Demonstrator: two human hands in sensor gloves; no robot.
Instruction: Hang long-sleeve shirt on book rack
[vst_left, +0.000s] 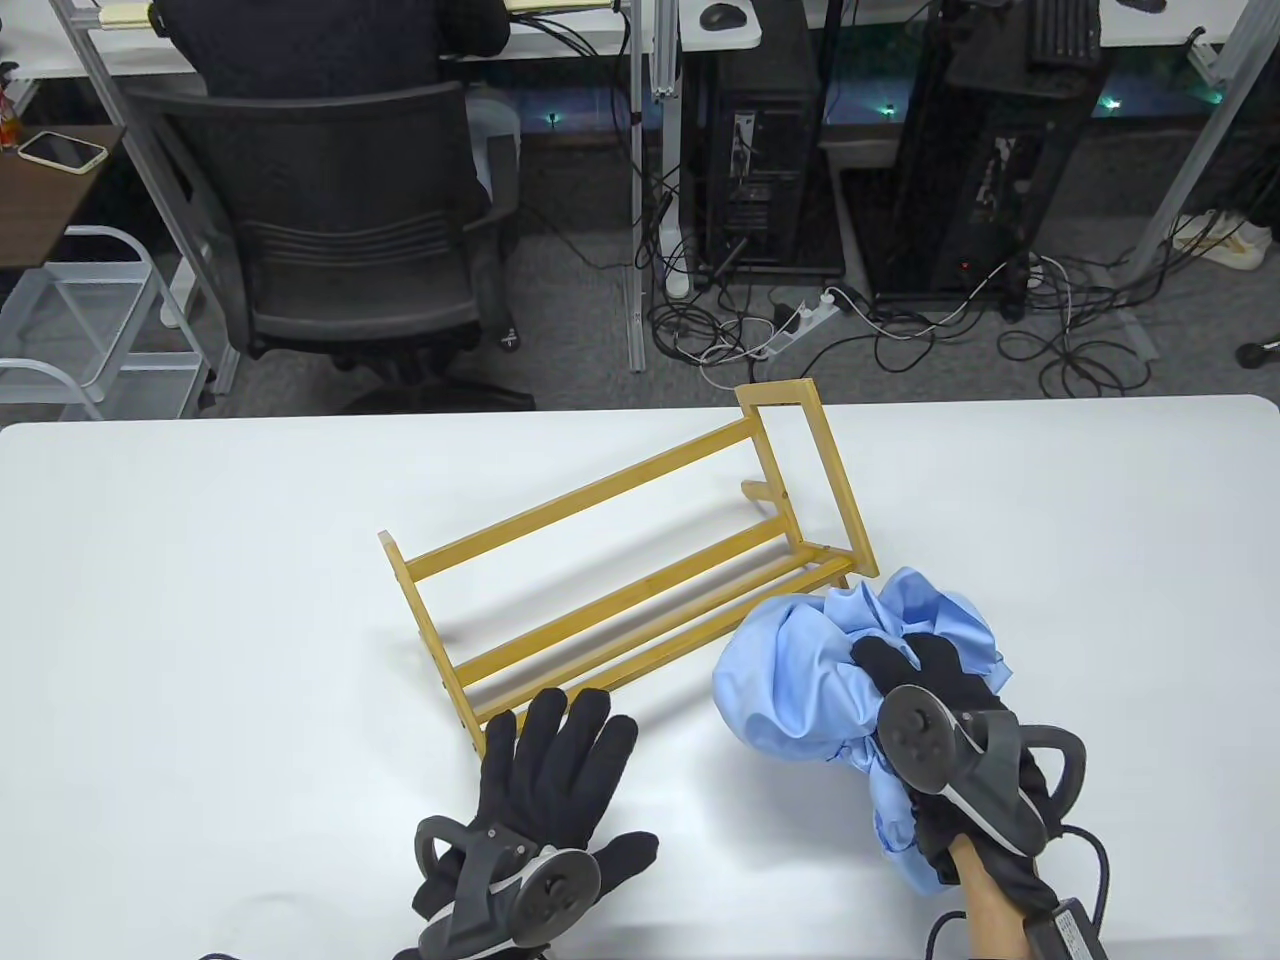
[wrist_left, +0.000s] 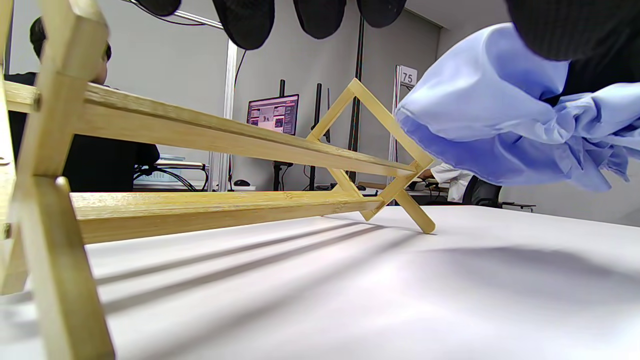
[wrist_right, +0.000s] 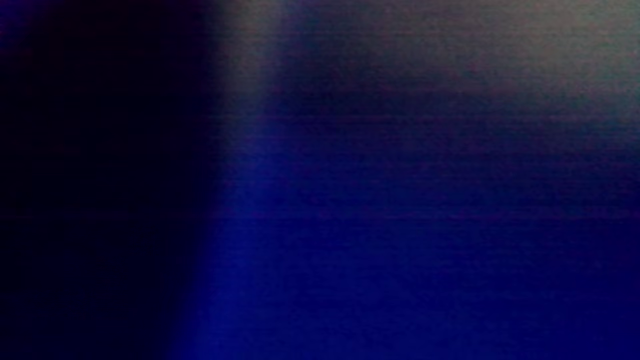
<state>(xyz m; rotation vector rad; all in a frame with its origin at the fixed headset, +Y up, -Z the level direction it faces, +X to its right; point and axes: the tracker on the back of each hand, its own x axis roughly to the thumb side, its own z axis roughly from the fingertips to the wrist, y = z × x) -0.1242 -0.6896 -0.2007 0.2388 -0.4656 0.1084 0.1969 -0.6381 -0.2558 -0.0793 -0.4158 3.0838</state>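
The book rack (vst_left: 640, 575) stands on the white table (vst_left: 200, 600), set diagonally, its near end post at the front left and its far end frame at the back right. In the left wrist view the rack (wrist_left: 200, 170) rests on the table (wrist_left: 400, 300) with its rails running away from the camera.

The left hand (vst_left: 545, 790) lies palm down on the table, fingers spread and extended. Its fingertips (vst_left: 548, 705) reach the near end of the rack; actual contact cannot be confirmed. It holds nothing.

The right hand (vst_left: 925, 690) grips the light blue shirt (vst_left: 800, 680), which is bunched into a crumpled bundle. The fingers are closed into the cloth from above. The bundle sits just beside the far right end of the rack, at its front side. In the left wrist view the shirt (wrist_left: 500, 120) is raised off the table surface, with a shadow beneath it.

The right wrist view is dark and blurred blue; no detail can be read from it.
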